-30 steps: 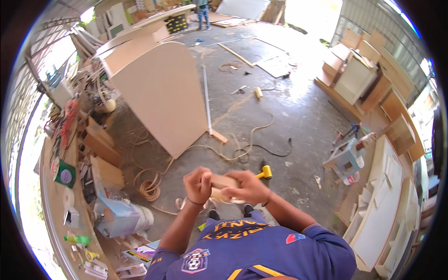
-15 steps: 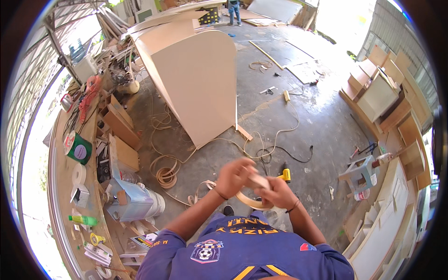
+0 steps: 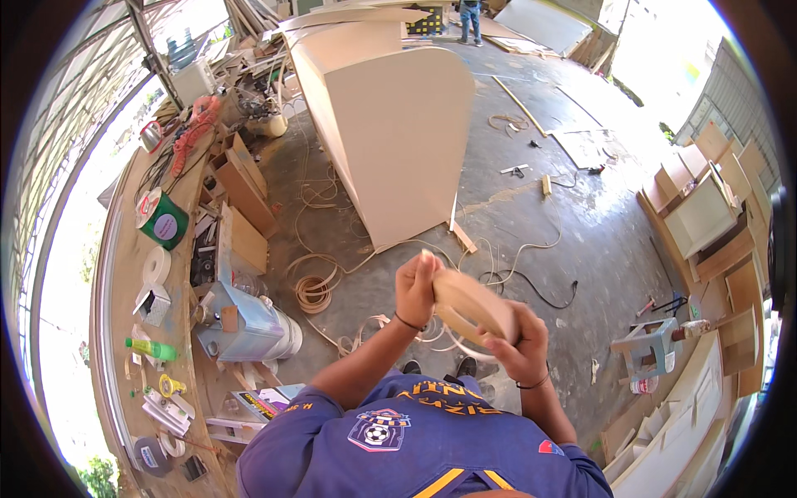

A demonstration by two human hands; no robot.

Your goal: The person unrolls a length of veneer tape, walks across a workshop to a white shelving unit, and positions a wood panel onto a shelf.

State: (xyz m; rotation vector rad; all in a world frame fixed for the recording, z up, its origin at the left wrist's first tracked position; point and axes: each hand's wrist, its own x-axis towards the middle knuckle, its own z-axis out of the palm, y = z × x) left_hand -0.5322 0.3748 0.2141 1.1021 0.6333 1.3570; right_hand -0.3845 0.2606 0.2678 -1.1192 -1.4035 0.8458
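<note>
In front of my chest I hold a coiled roll of pale, wood-coloured edge banding [image 3: 475, 303], tilted and slightly blurred. Closed around its left side is my left hand [image 3: 415, 290], thumb pointing up. Gripping the lower right side is my right hand [image 3: 521, 344], fingers wrapped around the rim. A pale loop of strip hangs under the roll near my right hand. Beyond the roll stands a large beige panelled piece [image 3: 407, 141] with a rounded top corner, apart from both hands.
Coiled strip [image 3: 314, 292] and a dark cable [image 3: 552, 300] lie on the concrete floor. At left runs a cluttered wooden bench [image 3: 120, 274] with a green can [image 3: 162, 220]. A grey-blue stool [image 3: 652, 344] and wooden cabinets [image 3: 706, 212] stand at right. Another person [image 3: 470, 21] is far off.
Both hands have lifted the roll and drawn slightly apart. The roll has turned to show its broad side. My view has swung a little left, and the yellow drill on the floor is now hidden.
</note>
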